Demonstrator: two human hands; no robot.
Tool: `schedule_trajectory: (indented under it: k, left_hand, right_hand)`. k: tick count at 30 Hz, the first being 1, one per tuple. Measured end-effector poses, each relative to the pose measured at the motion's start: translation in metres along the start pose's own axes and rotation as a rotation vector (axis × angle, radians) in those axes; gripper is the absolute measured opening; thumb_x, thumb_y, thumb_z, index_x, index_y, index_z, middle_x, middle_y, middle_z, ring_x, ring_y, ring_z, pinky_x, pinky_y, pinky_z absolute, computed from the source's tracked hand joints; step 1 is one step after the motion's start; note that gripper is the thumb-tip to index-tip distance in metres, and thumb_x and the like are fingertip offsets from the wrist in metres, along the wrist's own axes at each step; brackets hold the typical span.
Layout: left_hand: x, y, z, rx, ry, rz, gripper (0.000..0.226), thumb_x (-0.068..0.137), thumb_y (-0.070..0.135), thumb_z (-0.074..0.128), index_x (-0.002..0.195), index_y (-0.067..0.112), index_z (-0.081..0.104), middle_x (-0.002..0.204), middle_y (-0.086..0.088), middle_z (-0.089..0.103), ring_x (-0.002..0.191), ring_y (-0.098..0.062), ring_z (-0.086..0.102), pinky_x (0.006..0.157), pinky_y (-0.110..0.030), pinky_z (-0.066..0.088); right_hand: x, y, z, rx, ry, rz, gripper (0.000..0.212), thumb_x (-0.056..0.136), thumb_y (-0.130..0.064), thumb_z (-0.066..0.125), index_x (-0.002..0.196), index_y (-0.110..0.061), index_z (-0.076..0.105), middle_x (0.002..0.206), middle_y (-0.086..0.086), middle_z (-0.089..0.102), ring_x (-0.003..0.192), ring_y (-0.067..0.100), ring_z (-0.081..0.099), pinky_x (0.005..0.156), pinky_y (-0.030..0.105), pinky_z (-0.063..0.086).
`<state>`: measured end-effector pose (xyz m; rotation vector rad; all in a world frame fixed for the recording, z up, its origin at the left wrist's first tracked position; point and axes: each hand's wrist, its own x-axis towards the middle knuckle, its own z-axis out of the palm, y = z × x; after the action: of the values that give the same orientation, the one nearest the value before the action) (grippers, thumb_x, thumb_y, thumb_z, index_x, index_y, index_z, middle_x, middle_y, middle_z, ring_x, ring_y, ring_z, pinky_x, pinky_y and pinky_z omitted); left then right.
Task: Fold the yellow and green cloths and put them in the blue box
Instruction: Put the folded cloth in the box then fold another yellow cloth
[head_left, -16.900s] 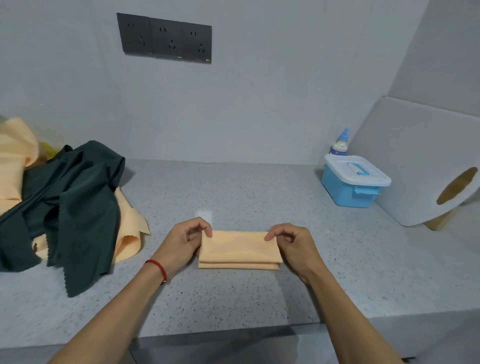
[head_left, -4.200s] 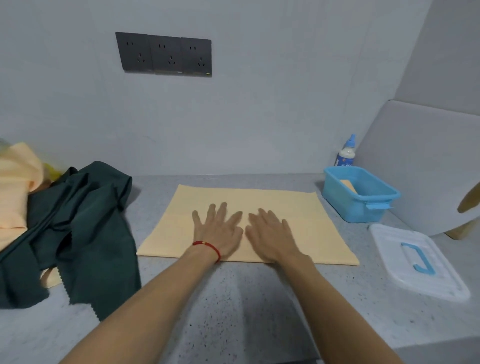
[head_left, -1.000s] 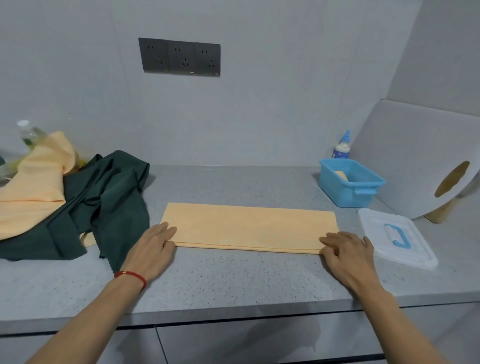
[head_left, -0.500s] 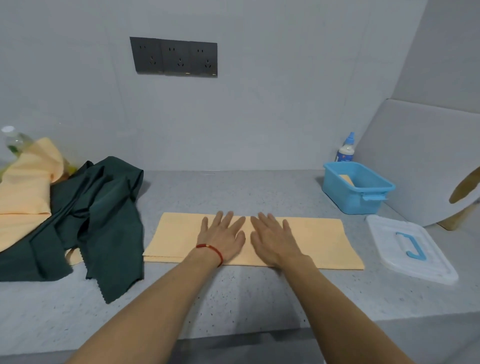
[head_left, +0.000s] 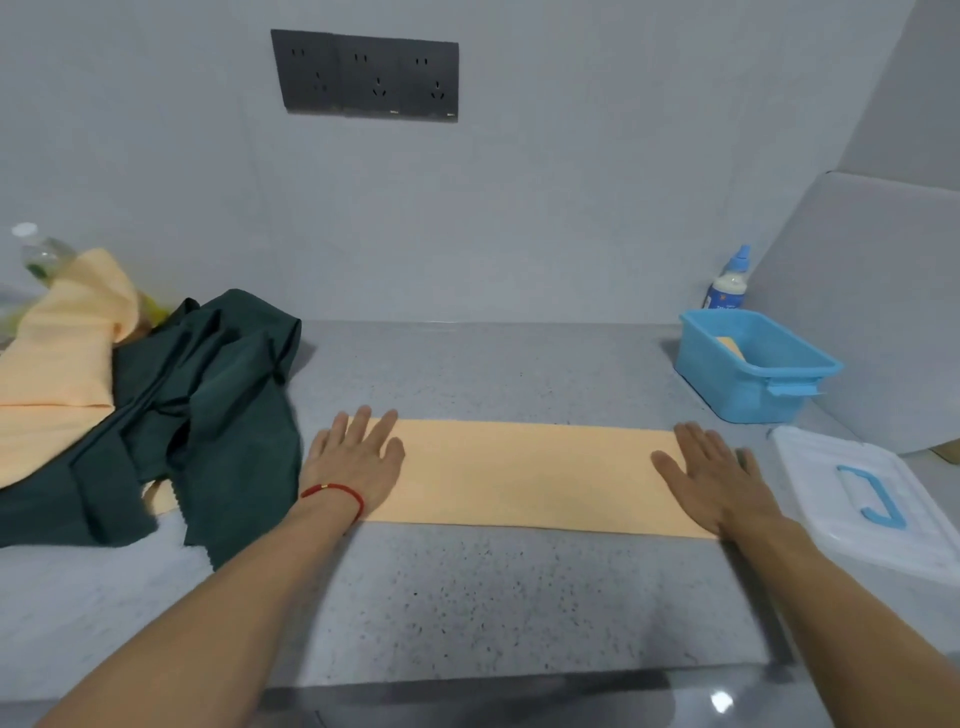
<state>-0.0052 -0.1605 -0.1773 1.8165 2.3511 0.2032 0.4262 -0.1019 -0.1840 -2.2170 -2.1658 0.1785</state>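
Head: left hand (head_left: 358, 457), right hand (head_left: 714, 475) flat on yellow cloth (head_left: 524, 475)

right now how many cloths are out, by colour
Yellow: 3, the folded strip under both hands, the heap at far left, and one in the blue box
Green: 1, the crumpled heap
Total: 4, though more may lie hidden in the heaps

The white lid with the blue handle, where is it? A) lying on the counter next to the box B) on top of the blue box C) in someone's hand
A: the white lid lies flat on the counter, in front of the open blue box; neither hand touches it.
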Motion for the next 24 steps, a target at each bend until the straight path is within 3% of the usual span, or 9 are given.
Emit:
schedule_trajectory:
  k: [4,7,11,15,19,24]
  left_hand:
    - [-0.003,0.000,0.003,-0.010,0.021,-0.002,0.060,0.101,0.051,0.010,0.159,0.046,-0.003,0.169,0.009,-0.009,0.156,-0.017,-0.010,0.125,-0.047,-0.006]
    - [-0.003,-0.003,0.004,-0.010,0.037,-0.005,0.060,0.100,0.052,0.009,0.159,0.046,-0.004,0.169,0.008,-0.010,0.156,-0.017,-0.010,0.125,-0.048,-0.007]
    - [-0.003,0.000,0.004,-0.012,0.037,0.004,0.061,0.100,0.052,0.009,0.159,0.046,-0.003,0.169,0.009,-0.009,0.156,-0.017,-0.011,0.125,-0.048,-0.007]
    - [-0.003,-0.005,0.005,0.012,0.060,0.007,0.059,0.101,0.053,0.008,0.159,0.046,-0.002,0.170,0.008,-0.008,0.156,-0.018,-0.009,0.125,-0.049,-0.005]
    - [0.001,-0.007,0.003,0.004,0.057,-0.004,0.060,0.099,0.053,0.009,0.158,0.047,-0.001,0.169,0.010,-0.007,0.156,-0.016,-0.009,0.125,-0.048,-0.005]
    - [0.003,-0.010,0.004,0.011,0.058,-0.006,0.061,0.099,0.054,0.007,0.158,0.048,-0.002,0.169,0.010,-0.008,0.156,-0.016,-0.009,0.125,-0.047,-0.005]
  right_hand:
    - [0.001,-0.004,-0.012,-0.104,-0.063,0.014,0.073,0.102,-0.061,0.006,0.163,-0.023,-0.002,0.172,-0.003,-0.005,0.158,0.022,-0.004,0.126,0.052,-0.003]
    - [-0.002,-0.048,-0.028,-0.170,0.006,-0.014,0.070,0.102,-0.049,0.015,0.163,-0.019,-0.003,0.171,-0.001,-0.010,0.157,0.025,-0.011,0.126,0.052,-0.005]
    - [-0.020,-0.188,-0.024,-0.073,0.118,-0.416,0.068,0.107,-0.046,0.020,0.163,-0.018,-0.005,0.170,0.001,-0.012,0.157,0.025,-0.013,0.125,0.049,-0.009]
    - [-0.039,-0.278,0.007,0.059,-0.033,-0.575,0.068,0.107,-0.051,0.016,0.164,-0.018,-0.003,0.170,-0.002,-0.012,0.156,0.019,-0.014,0.126,0.045,-0.010]
    - [-0.030,-0.244,0.021,0.074,-0.092,-0.480,0.068,0.107,-0.055,0.012,0.163,-0.020,-0.004,0.170,-0.005,-0.012,0.156,0.013,-0.013,0.126,0.041,-0.010]
    - [-0.002,-0.109,0.007,0.082,-0.030,-0.231,0.069,0.105,-0.058,0.011,0.164,-0.022,0.001,0.171,-0.006,-0.005,0.156,0.010,-0.006,0.127,0.037,-0.004]
